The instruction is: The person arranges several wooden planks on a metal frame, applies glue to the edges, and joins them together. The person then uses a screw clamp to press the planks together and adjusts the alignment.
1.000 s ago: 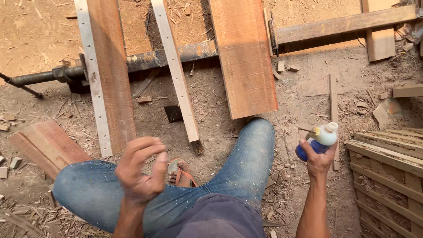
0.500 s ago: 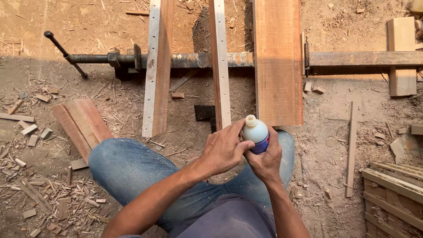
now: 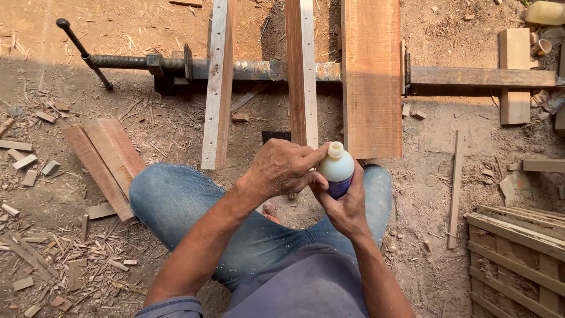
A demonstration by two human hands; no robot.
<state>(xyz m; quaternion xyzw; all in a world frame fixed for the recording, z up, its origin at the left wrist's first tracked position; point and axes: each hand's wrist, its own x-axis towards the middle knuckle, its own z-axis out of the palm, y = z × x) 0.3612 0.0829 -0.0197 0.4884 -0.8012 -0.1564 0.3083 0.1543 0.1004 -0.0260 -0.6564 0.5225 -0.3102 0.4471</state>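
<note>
A small white glue bottle [image 3: 337,168] with a blue label and a cream cap is held upright over my lap. My right hand [image 3: 345,203] wraps around its lower body from below. My left hand [image 3: 282,168] sits against the bottle's left side, thumb and fingertips up by the cap. Just beyond the hands, three wooden boards lie across a long metal bar clamp [image 3: 176,66]: a narrow pale board [image 3: 219,88], a narrow drilled board [image 3: 302,70] and a wide reddish plank [image 3: 372,76].
I am squatting on sawdust-covered dirt, knees in blue jeans. Reddish offcuts [image 3: 106,159] and wood scraps lie at the left. A slatted wooden crate [image 3: 518,253] stands at the lower right, a thin stick [image 3: 454,182] beside it, a short block [image 3: 514,73] at the upper right.
A second ago my right hand held the bottle out to the right and my left hand was empty near my knee. Both hands have since come together on the bottle.
</note>
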